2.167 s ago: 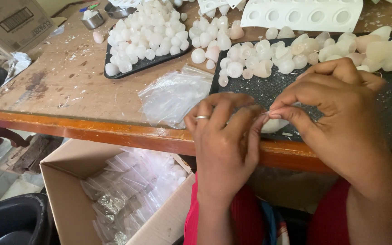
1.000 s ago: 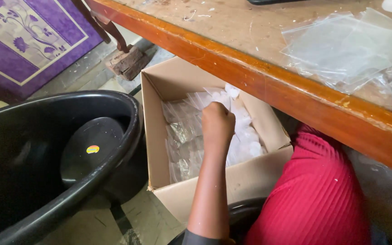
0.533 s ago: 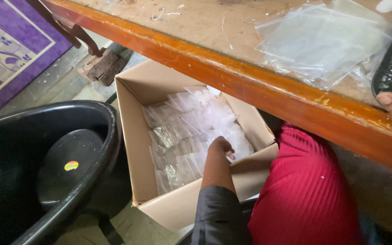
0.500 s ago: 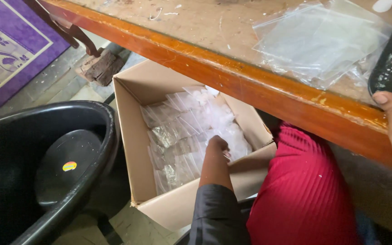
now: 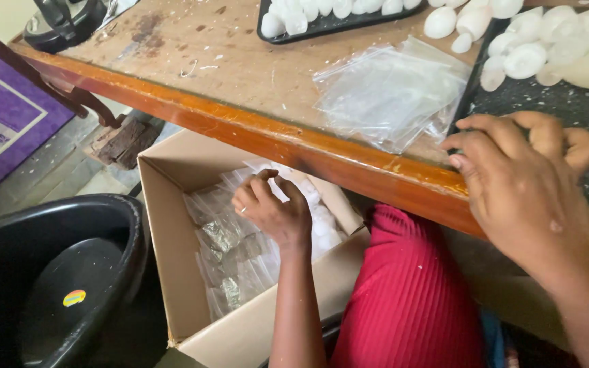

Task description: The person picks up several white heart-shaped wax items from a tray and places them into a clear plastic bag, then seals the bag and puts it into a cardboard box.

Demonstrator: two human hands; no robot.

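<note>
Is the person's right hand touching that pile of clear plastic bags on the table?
Apart. The head view shows the right hand resting on the dark mat at the table edge, with a strip of mat and wood between its fingertips and the clear plastic bags.

Round black plastic tub (image 5: 49, 272) standing on the floor just beside the carton. Purple patterned rug (image 5: 1, 136) at far left. Black tray of white egg-shaped pieces (image 5: 322, 17) on the worn wooden table (image 5: 219, 68).
</note>
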